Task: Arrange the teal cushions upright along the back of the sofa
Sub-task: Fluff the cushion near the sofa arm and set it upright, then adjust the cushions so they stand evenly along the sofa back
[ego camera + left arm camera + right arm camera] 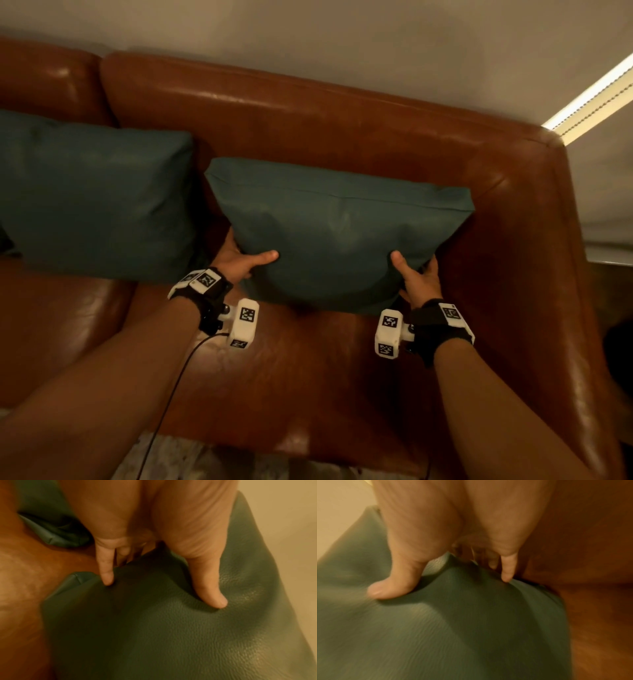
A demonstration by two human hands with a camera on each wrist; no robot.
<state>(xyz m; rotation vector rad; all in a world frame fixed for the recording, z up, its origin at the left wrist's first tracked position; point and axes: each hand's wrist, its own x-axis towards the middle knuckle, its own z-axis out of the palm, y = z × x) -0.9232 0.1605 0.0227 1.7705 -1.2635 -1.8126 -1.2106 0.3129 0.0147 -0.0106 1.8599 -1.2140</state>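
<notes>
A teal leather cushion [339, 236] stands tilted against the backrest of the brown leather sofa [308, 109], near its right arm. My left hand [239, 260] grips its lower left corner, thumb on the front face and fingers behind. My right hand [416, 274] grips its lower right corner the same way. In the left wrist view the cushion [163, 635] dents under the thumb [211, 593]. The blurred right wrist view shows the cushion [436, 628] pinched between thumb [390, 588] and fingers [507, 569]. A second teal cushion [92, 198] leans upright against the backrest to the left.
The sofa's right arm [534, 240] runs close beside the held cushion. The brown seat [291, 377] lies in front of it. A pale wall [342, 41] rises behind the sofa, with a lit window blind [596, 96] at the upper right. A black cable [174, 394] hangs from my left wrist.
</notes>
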